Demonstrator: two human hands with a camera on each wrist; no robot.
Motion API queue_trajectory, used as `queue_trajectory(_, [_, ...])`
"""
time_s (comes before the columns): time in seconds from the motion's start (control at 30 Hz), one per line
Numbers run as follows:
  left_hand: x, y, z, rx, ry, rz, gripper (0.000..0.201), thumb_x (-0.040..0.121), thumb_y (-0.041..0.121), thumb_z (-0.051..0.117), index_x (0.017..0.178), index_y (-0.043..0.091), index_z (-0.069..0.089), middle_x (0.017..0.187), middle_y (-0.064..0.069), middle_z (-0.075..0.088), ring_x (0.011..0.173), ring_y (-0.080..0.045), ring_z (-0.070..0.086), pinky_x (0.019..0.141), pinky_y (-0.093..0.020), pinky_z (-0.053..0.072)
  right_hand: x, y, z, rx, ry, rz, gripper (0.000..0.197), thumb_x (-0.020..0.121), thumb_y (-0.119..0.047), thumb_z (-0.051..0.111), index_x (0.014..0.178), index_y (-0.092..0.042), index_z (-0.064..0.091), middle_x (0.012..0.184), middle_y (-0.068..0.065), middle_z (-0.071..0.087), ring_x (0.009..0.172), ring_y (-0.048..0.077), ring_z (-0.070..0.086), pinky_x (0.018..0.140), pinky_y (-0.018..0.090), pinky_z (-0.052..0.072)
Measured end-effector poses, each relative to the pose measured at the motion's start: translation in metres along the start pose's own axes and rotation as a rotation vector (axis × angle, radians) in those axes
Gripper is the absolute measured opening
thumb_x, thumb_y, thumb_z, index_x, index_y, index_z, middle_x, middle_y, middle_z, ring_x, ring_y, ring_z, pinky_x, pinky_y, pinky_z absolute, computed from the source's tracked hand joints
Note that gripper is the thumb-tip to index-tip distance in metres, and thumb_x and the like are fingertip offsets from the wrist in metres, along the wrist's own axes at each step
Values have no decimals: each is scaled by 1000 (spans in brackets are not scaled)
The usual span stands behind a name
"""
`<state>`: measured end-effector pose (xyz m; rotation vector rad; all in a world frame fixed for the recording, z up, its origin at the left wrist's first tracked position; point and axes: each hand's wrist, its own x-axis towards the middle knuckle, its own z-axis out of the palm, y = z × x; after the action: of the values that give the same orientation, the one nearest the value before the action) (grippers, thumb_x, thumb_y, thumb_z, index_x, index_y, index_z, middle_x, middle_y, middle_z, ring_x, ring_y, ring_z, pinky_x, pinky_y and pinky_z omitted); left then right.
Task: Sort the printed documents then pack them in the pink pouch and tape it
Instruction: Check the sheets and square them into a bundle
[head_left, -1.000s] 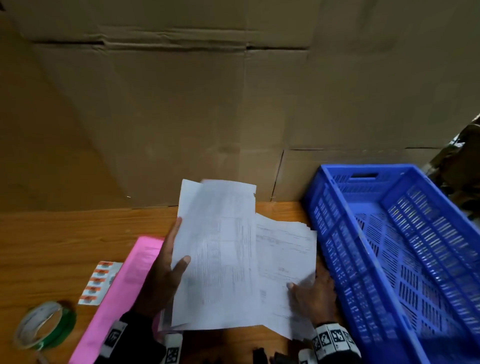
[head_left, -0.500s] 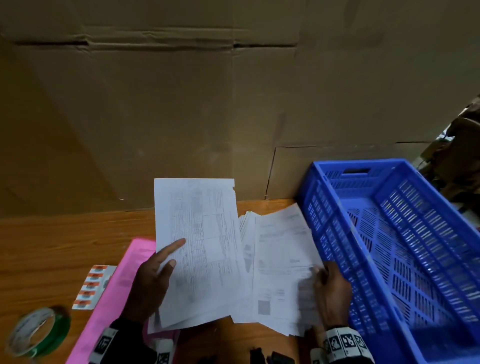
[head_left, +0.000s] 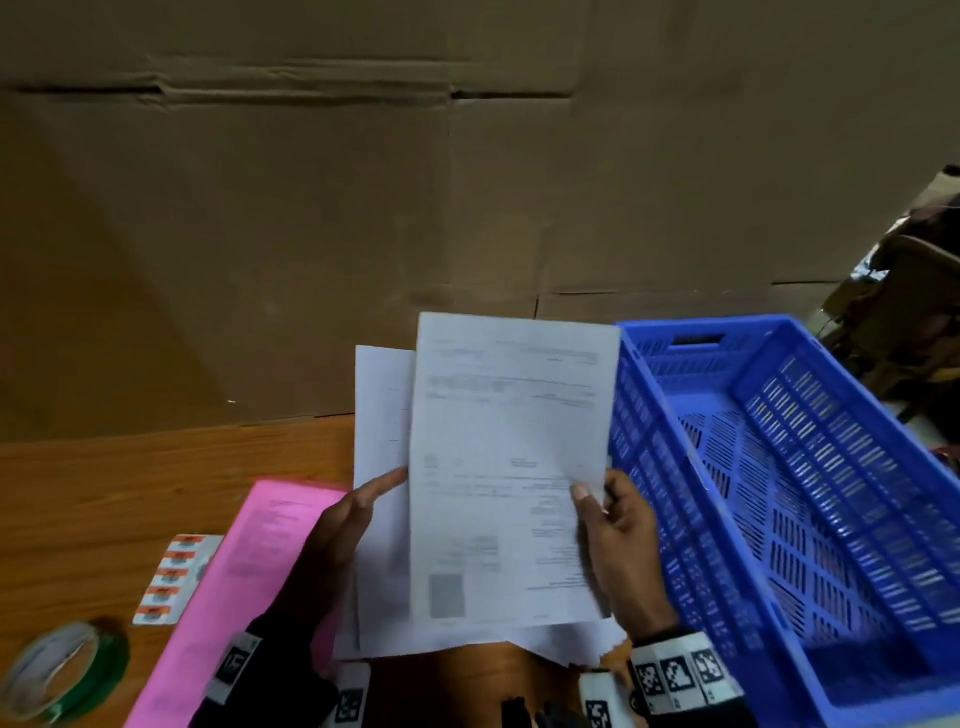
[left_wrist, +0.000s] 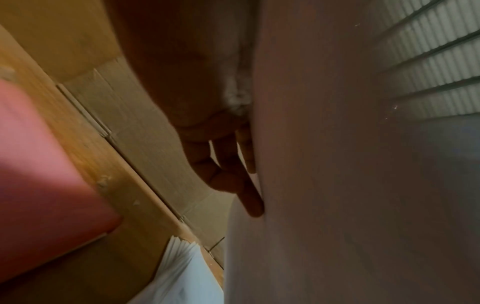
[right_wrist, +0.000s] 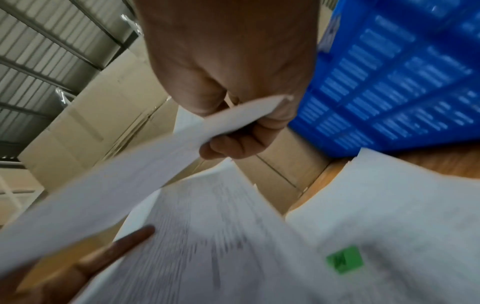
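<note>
Over the table's front I hold white printed documents upright. My left hand (head_left: 363, 514) grips a few sheets (head_left: 382, 415), thumb in front and fingers (left_wrist: 233, 174) flat against their back. My right hand (head_left: 608, 514) pinches the right edge of one printed sheet (head_left: 509, 457), which overlaps the left ones; the right wrist view shows that sheet (right_wrist: 124, 185) pinched between thumb and fingers (right_wrist: 233, 142). More papers (right_wrist: 389, 216) lie on the table beneath. The pink pouch (head_left: 244, 566) lies flat left of my left hand. A tape roll (head_left: 62, 670) sits at the front left.
A blue slotted crate (head_left: 779, 493) stands right beside my right hand. A strip of orange-and-white labels (head_left: 176, 577) lies between the pouch and the tape. A cardboard wall (head_left: 363, 208) closes off the back of the wooden table (head_left: 130, 493).
My right hand has lifted one sheet off the right-hand pile and brought it left, over the sheets in my left hand. The left hand's sheets are now mostly covered by it.
</note>
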<state>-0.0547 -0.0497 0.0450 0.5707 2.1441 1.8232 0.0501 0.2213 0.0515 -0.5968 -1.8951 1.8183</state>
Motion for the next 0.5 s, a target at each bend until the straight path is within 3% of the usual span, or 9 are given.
queue_trajectory(0.07, [0, 4, 3, -54, -29, -52, 74, 81, 81, 44, 131, 28, 60, 132, 13, 63, 128, -7, 53, 110, -31, 37, -5, 3, 13, -77, -65, 26, 10, 100, -17, 61, 107, -21, 66, 101, -5, 77, 95, 11, 73, 81, 27, 58])
queue_trajectory(0.1, [0, 6, 4, -36, -48, -80, 71, 81, 77, 51, 130, 27, 59, 129, 13, 65, 124, -8, 57, 107, -33, 42, -7, 6, 17, -100, -78, 50, 10, 99, -17, 62, 107, -21, 67, 101, -6, 77, 95, 9, 72, 81, 24, 58])
queue_trajectory(0.2, [-1, 10, 8, 134, 14, -144, 34, 92, 33, 66, 124, 33, 54, 109, 33, 66, 103, 8, 63, 94, -28, 50, -7, 20, 26, -122, -159, 125, 10, 96, -21, 67, 105, -19, 66, 99, -4, 77, 94, 15, 73, 82, 31, 60])
queue_trajectory(0.27, [-2, 3, 4, 218, 99, -138, 38, 94, 18, 63, 127, 33, 51, 100, 39, 65, 97, 13, 61, 90, -24, 51, -3, 34, 25, -136, -196, 135, 11, 92, -22, 73, 99, -19, 66, 89, -3, 74, 84, 22, 71, 73, 30, 59])
queue_trajectory(0.33, [-3, -3, -2, 245, 166, -129, 41, 94, 14, 62, 132, 27, 50, 101, 34, 63, 93, 17, 60, 86, -17, 50, 3, 52, 15, -267, -157, 153, 22, 87, -24, 79, 102, -21, 65, 90, -5, 72, 82, 20, 68, 65, 18, 51])
queue_trajectory(0.4, [-6, -8, -8, 247, 206, -113, 44, 93, 9, 62, 133, 23, 49, 102, 33, 60, 90, 22, 57, 75, -5, 46, 12, 78, -2, -589, -58, 189, 52, 77, -34, 87, 120, -21, 61, 116, 2, 66, 101, 22, 64, 78, 19, 49])
queue_trajectory(0.47, [-7, -10, -14, 221, 227, -86, 52, 91, 5, 65, 135, 26, 44, 98, 39, 64, 98, 20, 58, 71, -3, 47, 17, 101, -18, -802, 30, 249, 96, 64, -48, 92, 145, -28, 44, 146, 6, 45, 132, 27, 46, 105, 38, 43])
queue_trajectory(0.5, [-7, -12, -18, 204, 230, -67, 61, 90, 6, 67, 138, 30, 39, 105, 43, 61, 105, 17, 57, 74, -3, 47, 18, 111, -25, -797, 33, 246, 111, 62, -48, 92, 153, -36, 31, 157, 0, 32, 142, 25, 34, 114, 47, 35])
